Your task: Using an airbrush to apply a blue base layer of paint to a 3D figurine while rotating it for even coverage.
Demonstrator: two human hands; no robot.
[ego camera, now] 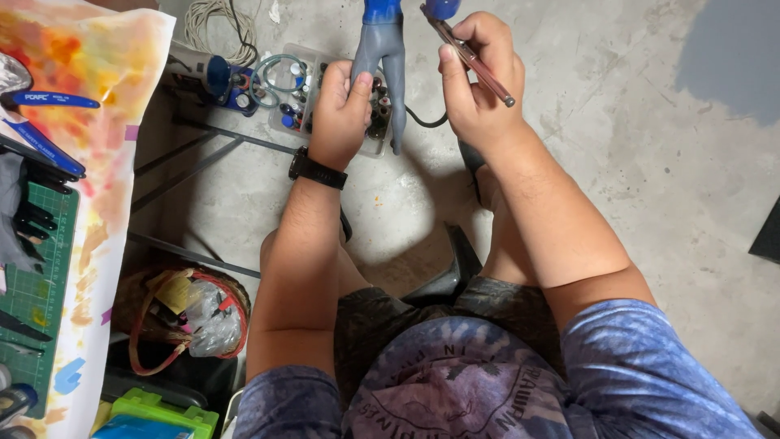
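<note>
My left hand (pixel 340 110) grips the leg of a grey and blue figure (pixel 382 57) held out over the floor; its two legs point toward me and its upper part is cut off by the top edge. A black watch (pixel 317 171) sits on that wrist. My right hand (pixel 475 77) holds a slim copper-coloured airbrush (pixel 467 55) like a pen, its blue cup at the top edge, close to the figure's right side.
A clear plastic tray (pixel 286 114) of small bottles lies on the concrete floor under the figure, beside a coiled cord (pixel 218 24). At left stand a paint-stained table (pixel 89 162) with blue-handled tools (pixel 45 146) and a green cutting mat (pixel 36 301). A basket (pixel 187 313) sits below.
</note>
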